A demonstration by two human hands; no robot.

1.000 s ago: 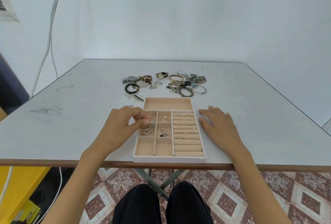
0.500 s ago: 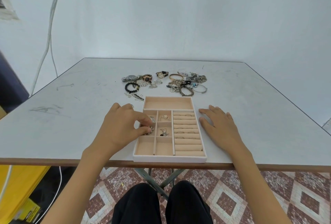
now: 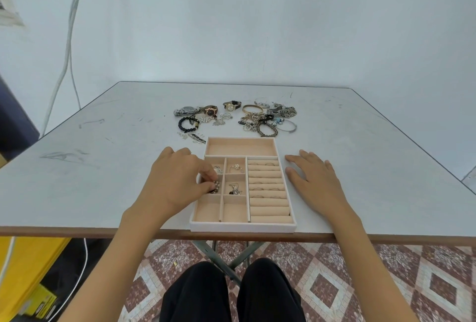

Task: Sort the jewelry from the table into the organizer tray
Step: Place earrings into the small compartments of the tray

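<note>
A beige organizer tray (image 3: pixel 243 226) sits at the table's near edge. My left hand (image 3: pixel 177 182) reaches into its left column and pinches a small beaded piece (image 3: pixel 215 187) in the middle-left cell. Small cells beside it hold a silver pendant (image 3: pixel 217 169), a pearl ring (image 3: pixel 235 167) and earrings (image 3: pixel 235 189). Several rings sit in the ring rolls (image 3: pixel 266 187) on the right side. My right hand (image 3: pixel 313 178) lies flat on the table, touching the tray's right wall. Loose jewelry lies beyond the tray: watches (image 3: pixel 210 110), a black bead bracelet (image 3: pixel 188 123), a tangle of chains and bangles (image 3: pixel 268 118).
The long top compartment (image 3: pixel 240 147) of the tray holds nothing. The white table (image 3: pixel 103 156) ends at a brown front edge just below the tray. A cable (image 3: pixel 68 46) hangs along the wall at the left. My knees and a tiled floor show below.
My left hand has lowered from above the tray's left column into the middle-left cell with the beaded piece between its fingertips. The right hand has stayed put.
</note>
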